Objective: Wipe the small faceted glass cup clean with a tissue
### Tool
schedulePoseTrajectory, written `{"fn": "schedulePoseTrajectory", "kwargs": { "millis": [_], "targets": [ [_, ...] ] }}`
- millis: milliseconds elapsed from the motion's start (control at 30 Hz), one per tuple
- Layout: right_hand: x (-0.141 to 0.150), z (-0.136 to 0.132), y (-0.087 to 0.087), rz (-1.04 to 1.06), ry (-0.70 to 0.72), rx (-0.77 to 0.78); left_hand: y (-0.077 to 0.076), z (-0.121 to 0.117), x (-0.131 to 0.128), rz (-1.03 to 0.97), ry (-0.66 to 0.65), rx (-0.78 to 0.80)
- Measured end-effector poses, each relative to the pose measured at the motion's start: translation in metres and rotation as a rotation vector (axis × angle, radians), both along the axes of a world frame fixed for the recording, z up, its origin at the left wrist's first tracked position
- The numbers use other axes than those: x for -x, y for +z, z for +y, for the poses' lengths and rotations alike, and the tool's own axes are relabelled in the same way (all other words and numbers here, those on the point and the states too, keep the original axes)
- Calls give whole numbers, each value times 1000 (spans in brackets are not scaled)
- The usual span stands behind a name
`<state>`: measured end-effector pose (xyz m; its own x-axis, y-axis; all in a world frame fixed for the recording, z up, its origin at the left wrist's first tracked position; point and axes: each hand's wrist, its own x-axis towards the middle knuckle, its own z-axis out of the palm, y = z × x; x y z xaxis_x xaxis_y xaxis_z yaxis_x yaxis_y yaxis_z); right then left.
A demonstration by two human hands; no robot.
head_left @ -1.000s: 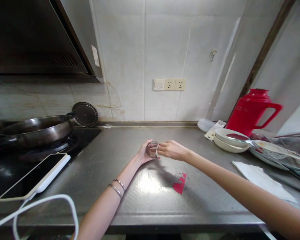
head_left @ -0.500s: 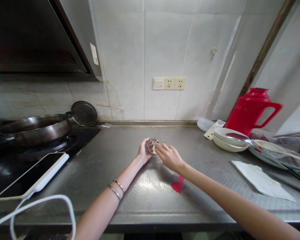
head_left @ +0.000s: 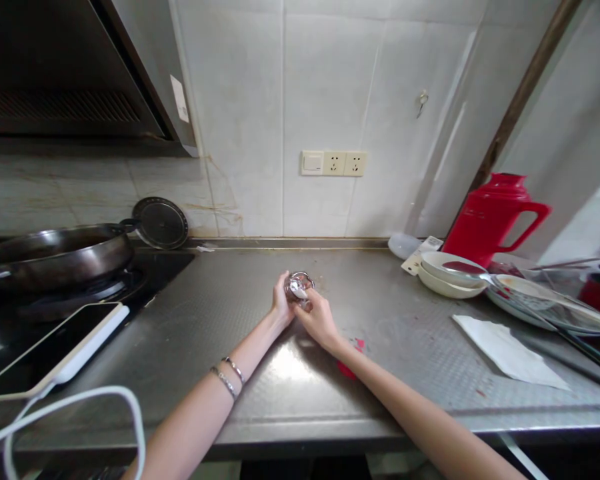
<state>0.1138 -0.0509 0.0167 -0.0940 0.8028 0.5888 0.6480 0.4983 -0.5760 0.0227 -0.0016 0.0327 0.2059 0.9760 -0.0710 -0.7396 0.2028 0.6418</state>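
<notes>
Gripping a glass (head_left: 295, 283) over the middle of the counter (head_left: 245, 280), the left hand (head_left: 282, 301) curls round it while the right hand (head_left: 320, 319), its hold unclear, bends towards a white piece (head_left: 297, 289) at the mouth, work seemingly underway, unfinished, a red scrap (head_left: 347, 370) lying nearer, rightward.

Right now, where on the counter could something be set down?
The counter is mostly bare between the stove and left hand, and between the right hand and white paper. The right end is crowded around the red flask and stacked bowls.
</notes>
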Motion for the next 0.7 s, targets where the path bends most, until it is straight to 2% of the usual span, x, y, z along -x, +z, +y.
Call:
{"fn": "schedulePoseTrajectory", "kwargs": {
  "millis": [67, 167, 300, 433, 533, 700],
  "targets": [
    [-4, 5, -5, 23, -9, -6, 0, -1, -2, 10, -22, -23],
    [-12, 6, -5, -80, -54, -9, 0, -2, -4, 9, -72, -43],
    [-23, 0, 9, -329, -97, -13, 2, 1, 2, -17, -163, -69],
    [-38, -7, 29, -664, 30, -45, 7, 8, 18, 30, -280, -92],
    [-48, -8, 40, -903, 142, -65, 7, 13, 26, 106, -350, -46],
    [-59, -2, 52, -1163, 283, -175, 4, 14, 30, 182, -473, 30]
  ]
}}
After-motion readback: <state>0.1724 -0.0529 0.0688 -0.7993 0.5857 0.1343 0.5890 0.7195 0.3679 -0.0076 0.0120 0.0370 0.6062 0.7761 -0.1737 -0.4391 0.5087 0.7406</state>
